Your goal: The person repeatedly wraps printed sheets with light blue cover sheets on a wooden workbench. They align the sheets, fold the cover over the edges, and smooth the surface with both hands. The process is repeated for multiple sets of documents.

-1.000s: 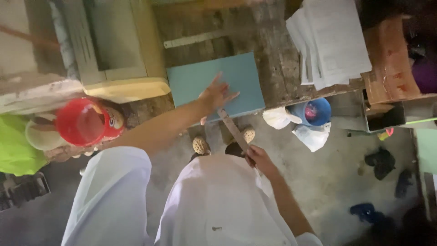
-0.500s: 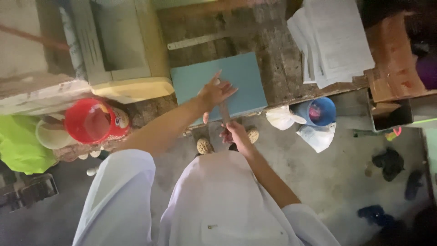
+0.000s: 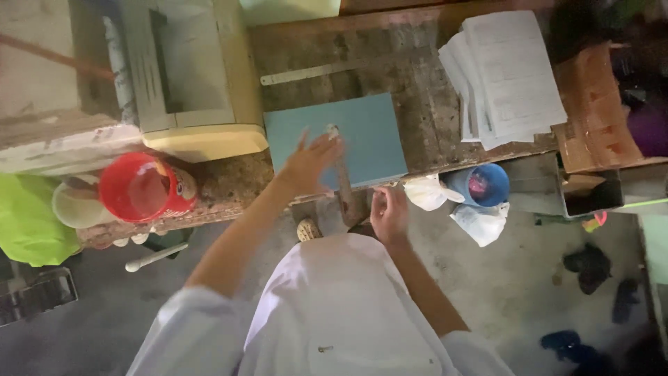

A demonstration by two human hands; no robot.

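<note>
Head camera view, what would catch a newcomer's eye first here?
Probably the pale blue board lying on the worn wooden workbench, with the left hand spread flat on it and the right hand at the bench's near edge, by a narrow strip that lies across the board. Next, the bright red bucket at the left, and the stack of white papers at the right.

Left hand [image 3: 309, 163] on board [image 3: 365, 136]; paper stack [image 3: 508, 76] right of it.
</note>
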